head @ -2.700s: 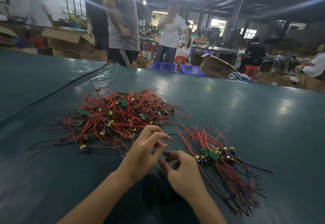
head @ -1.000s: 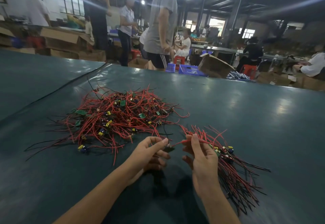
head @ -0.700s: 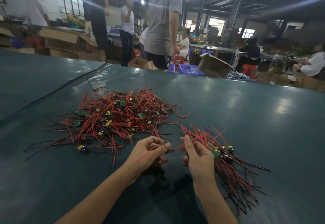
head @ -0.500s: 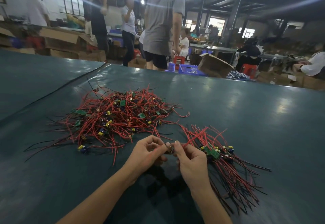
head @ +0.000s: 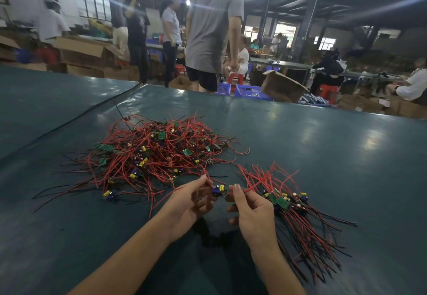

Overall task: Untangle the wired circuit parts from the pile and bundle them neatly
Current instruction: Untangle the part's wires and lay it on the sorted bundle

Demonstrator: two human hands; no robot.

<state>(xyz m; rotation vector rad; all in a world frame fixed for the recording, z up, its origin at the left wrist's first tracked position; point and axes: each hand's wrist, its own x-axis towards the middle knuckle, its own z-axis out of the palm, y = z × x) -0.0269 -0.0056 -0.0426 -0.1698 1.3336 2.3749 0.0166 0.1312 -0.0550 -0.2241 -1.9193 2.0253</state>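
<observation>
Left hand (head: 193,198) and right hand (head: 250,209) pinch small circuit part (head: 219,190) between tangled pile (head: 157,153), far left, and sorted bundle (head: 298,211), right. Part's wires partly hidden behind fingers; board detail unclear.

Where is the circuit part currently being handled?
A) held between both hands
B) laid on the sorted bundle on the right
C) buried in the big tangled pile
A: the left hand and right hand pinch the circuit part between them, nearer than the tangled pile, left of the sorted bundle.
</observation>
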